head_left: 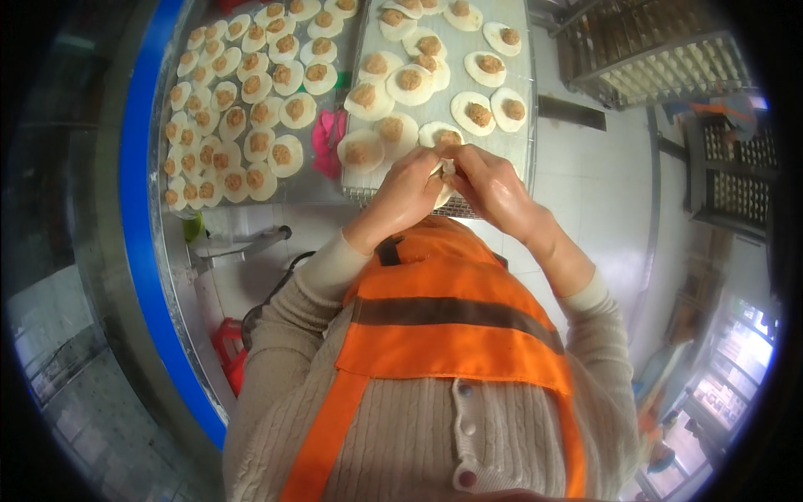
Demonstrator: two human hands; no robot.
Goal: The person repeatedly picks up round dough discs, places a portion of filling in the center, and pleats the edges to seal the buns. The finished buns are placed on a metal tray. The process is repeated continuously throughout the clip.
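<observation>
Left hand (410, 186) and right hand (495, 186) meet, pinching a part-hidden dough wrapper (442, 195) over the near edge of the tray (517, 69); filling-topped rounds (485, 69) lie beyond, more on the bench (294, 189) leftward.

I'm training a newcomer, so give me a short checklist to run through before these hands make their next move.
1. Grip: the left hand and right hand both pinch a soft white dough piece: ok.
2. Closure of that piece: fingers hide it: cannot tell.
3. Spacing on the pale rectangular tray: several flat white dough rounds with brown filling overlap: not ok.
4. Beige knitted sleeves clear of the rounds: ok.
5. Crumpled bright-pink item clear of both hands: it lies left of the tray, apart from them: ok.
</observation>
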